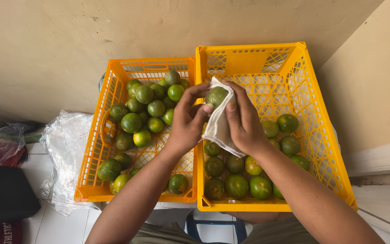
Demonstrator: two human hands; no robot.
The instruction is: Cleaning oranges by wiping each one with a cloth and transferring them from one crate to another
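Note:
My left hand [187, 123] and my right hand [244, 121] meet above the seam between two crates. Together they hold one green citrus fruit [216, 95] wrapped partly in a white cloth [219, 127]. The right hand presses the cloth against the fruit; the left hand's fingers grip the fruit's bare side. Below on the left, an orange plastic crate [96, 149] holds several green fruits [131, 122]. On the right, a yellow plastic crate [314, 135] holds several more green fruits [236, 185] in its near half.
A crumpled clear plastic bag [64, 144] lies left of the orange crate. A black case [3, 194] and another plastic bag [0, 142] sit at the far left on white floor tiles. A beige wall [68, 40] rises behind both crates.

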